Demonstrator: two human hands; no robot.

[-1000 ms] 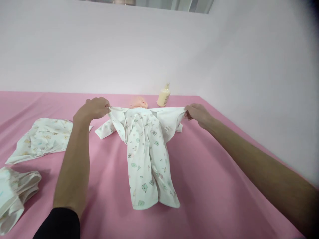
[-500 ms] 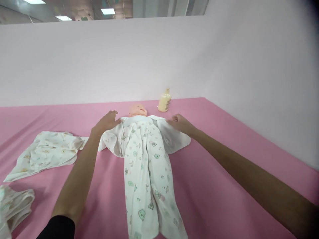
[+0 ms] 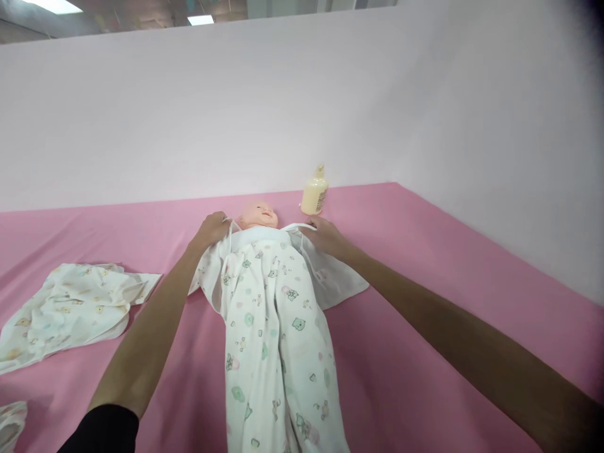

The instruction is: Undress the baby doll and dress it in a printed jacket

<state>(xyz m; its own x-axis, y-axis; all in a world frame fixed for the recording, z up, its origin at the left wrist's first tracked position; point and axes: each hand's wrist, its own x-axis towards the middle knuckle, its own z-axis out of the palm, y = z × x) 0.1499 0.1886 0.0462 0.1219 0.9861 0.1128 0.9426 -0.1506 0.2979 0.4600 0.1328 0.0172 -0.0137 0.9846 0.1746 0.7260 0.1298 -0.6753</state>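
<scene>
A baby doll lies on its back on the pink sheet, only its head showing. A white printed baby garment covers its body, and the legs of the garment run toward me. My left hand is closed on the garment's top edge left of the doll's head. My right hand pinches the top edge on the right side. A thin white strap runs between the two hands under the doll's chin.
A cream lotion bottle stands beyond the doll near the white wall. A second printed garment lies crumpled at the left. Another bit of cloth shows at the bottom left corner. The pink surface ends at the wall on the right.
My hands let go of the outstretched flaps, came inward and now grip the garment's top edge beside the doll's head. The view has moved closer, showing more of the doll's head.
</scene>
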